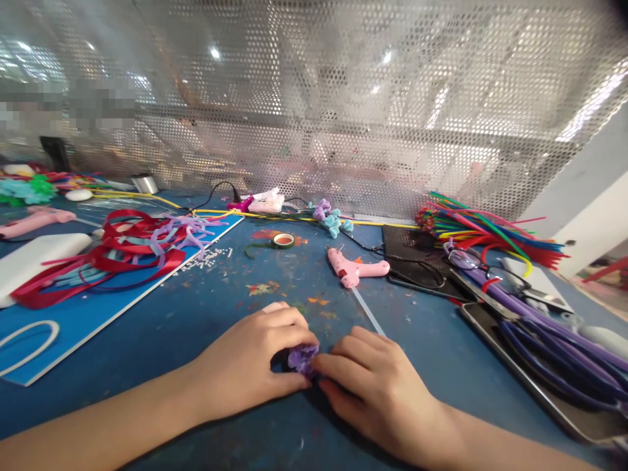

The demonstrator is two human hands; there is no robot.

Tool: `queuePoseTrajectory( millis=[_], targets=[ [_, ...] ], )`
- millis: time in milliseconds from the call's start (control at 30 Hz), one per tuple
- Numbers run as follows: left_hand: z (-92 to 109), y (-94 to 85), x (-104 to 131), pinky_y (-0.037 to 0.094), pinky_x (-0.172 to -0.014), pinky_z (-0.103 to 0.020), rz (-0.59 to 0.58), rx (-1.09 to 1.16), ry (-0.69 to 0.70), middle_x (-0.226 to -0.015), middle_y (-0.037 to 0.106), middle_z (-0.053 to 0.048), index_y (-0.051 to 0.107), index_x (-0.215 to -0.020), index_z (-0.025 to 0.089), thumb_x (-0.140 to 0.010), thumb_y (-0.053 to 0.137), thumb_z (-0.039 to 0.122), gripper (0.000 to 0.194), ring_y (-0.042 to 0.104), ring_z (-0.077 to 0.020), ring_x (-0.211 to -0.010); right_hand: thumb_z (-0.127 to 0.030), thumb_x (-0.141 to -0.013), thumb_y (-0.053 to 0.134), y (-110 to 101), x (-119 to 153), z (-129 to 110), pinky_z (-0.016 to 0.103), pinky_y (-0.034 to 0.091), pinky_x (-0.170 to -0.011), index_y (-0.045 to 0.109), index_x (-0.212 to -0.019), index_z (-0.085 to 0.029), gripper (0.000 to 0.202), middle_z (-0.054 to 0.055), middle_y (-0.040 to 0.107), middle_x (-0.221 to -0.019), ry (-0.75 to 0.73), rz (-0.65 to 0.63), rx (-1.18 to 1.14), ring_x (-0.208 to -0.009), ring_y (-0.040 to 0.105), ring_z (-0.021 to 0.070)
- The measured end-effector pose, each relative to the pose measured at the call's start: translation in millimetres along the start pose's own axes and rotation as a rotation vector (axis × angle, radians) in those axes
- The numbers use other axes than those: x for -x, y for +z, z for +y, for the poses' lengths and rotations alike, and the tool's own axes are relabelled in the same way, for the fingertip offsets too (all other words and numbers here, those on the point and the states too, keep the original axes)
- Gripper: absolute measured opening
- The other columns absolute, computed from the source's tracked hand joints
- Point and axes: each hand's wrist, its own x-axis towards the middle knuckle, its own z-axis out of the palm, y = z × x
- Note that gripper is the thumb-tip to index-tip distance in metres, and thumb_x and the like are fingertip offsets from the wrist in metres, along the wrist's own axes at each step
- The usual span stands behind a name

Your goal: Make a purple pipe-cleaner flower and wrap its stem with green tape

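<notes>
Between my hands, low over the blue table, is a small purple fuzzy flower (302, 358), apparently of pipe cleaner. My left hand (262, 350) curls around it from the left, thumb below and fingers above. From the right, my right hand (375, 379) pinches the flower's edge between thumb and fingertips. Part of the flower is hidden by the fingers. Just beyond my hands lies a pink hot glue gun (356, 267) with a clear glue stick (367, 311) sticking out toward me. A roll of green tape (283, 241) rests farther back.
On the left, red ribbon (115, 252) and purple strips cover a blue board (93, 320). At right are scissors (544, 353) on a dark tray (530, 386), glasses (485, 265) and bundled colored pipe cleaners (495, 229). Turquoise flowers (334, 224) lie before a perforated metal screen (314, 98).
</notes>
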Motion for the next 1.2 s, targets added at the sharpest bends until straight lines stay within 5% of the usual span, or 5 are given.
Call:
queuePoseTrajectory(
  millis=[567,900,1200],
  targets=[
    [3,-3.0,0,0.043,-0.085,-0.034,-0.021,-0.008,0.03,-0.098,0.063,-0.003,0.064,-0.104,0.023,-0.067,0.076,0.028,0.04,0.056,-0.0215,-0.093,-0.018,-0.09,0.051,0,-4,-3,0.029,0.029,-0.054,0.06,-0.076,-0.017,0.016,0.001,0.058,-0.068,-0.122,-0.012,0.122,-0.06,0.042,0.0147],
    [5,-8.3,2,0.042,-0.087,-0.035,-0.016,-0.006,0.11,-0.098,0.065,-0.005,0.064,-0.11,0.02,-0.083,0.046,0.012,0.033,0.057,-0.0196,-0.089,-0.015,-0.088,0.05,4,-6,-4,0.03,0.024,-0.053,0.056,-0.069,-0.017,0.021,0.001,0.054,-0.064,-0.151,0.044,0.174,-0.059,0.04,0.0143],
    [8,-7.1,2,0.043,-0.087,-0.034,-0.036,0.0,0.069,-0.097,0.064,-0.005,0.064,-0.107,0.018,-0.075,0.053,0.012,0.034,0.056,-0.02,-0.09,-0.012,-0.087,0.05,1,-7,-9,0.032,0.018,-0.051,0.052,-0.063,-0.016,0.024,0.001,0.051,-0.06,-0.225,0.05,0.226,-0.057,0.036,0.0148]
  ],
)
